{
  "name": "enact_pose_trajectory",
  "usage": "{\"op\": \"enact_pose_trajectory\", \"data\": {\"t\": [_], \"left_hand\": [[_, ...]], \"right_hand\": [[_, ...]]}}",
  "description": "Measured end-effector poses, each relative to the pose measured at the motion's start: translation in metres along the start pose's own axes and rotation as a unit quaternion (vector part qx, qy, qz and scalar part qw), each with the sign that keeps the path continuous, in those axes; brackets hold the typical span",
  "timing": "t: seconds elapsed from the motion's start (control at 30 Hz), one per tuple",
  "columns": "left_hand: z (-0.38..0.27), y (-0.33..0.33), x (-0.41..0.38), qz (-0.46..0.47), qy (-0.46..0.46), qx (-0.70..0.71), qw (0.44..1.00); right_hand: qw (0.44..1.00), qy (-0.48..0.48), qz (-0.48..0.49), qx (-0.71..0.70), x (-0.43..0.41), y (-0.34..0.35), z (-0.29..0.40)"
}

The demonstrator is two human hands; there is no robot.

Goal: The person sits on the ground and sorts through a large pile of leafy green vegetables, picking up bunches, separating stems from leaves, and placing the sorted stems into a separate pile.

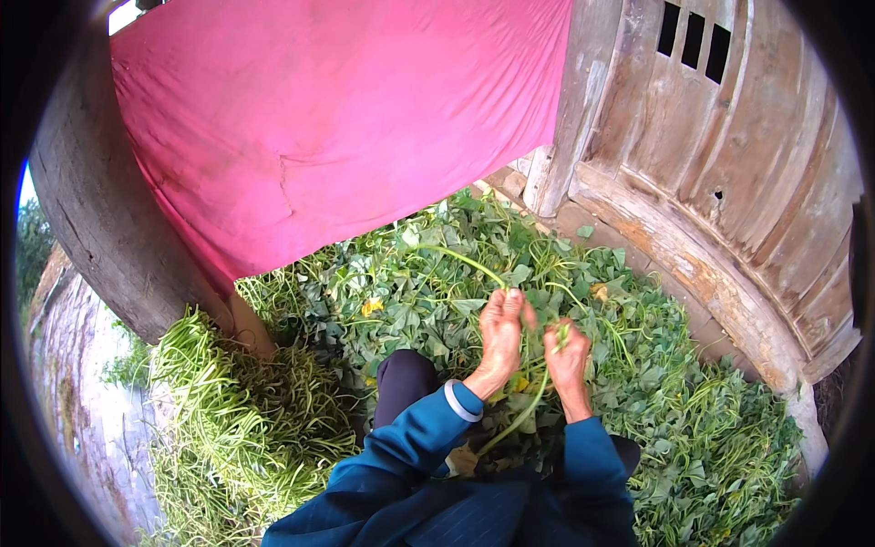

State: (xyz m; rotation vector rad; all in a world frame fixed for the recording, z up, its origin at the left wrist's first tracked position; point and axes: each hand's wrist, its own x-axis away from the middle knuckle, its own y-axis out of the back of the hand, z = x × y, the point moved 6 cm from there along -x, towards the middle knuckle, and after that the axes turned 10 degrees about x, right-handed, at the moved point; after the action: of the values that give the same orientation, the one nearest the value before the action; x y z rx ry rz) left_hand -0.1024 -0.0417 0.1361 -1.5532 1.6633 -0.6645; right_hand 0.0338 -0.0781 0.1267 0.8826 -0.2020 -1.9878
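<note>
My left hand (501,338) is closed on a green vine stem (468,260), whose free length arches up and to the left over the pile. Close beside it on the right, my right hand (567,352) grips another length of green stem (525,414), which hangs down and left toward my lap. Whether the two lengths are one piece, I cannot tell. A white bangle (461,402) circles the left wrist over a blue sleeve. Beneath both hands spreads a pile of cut leafy vines (424,301) with a few yellow flowers (372,306).
A heap of leafless green stalks (205,383) lies at my left, against a thick wooden post (102,205). Pink cloth (342,123) hangs ahead, above the pile. A plank wall (724,137) with a wooden sill (690,253) curves along the right.
</note>
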Motion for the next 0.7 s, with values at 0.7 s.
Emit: {"op": "enact_pose_trajectory", "data": {"t": [0.7], "left_hand": [[-0.344, 0.062, 0.075, -0.006, -0.465, -0.006, 0.885]], "right_hand": [[0.942, -0.139, -0.039, -0.303, 0.009, 0.046, -0.06]]}}
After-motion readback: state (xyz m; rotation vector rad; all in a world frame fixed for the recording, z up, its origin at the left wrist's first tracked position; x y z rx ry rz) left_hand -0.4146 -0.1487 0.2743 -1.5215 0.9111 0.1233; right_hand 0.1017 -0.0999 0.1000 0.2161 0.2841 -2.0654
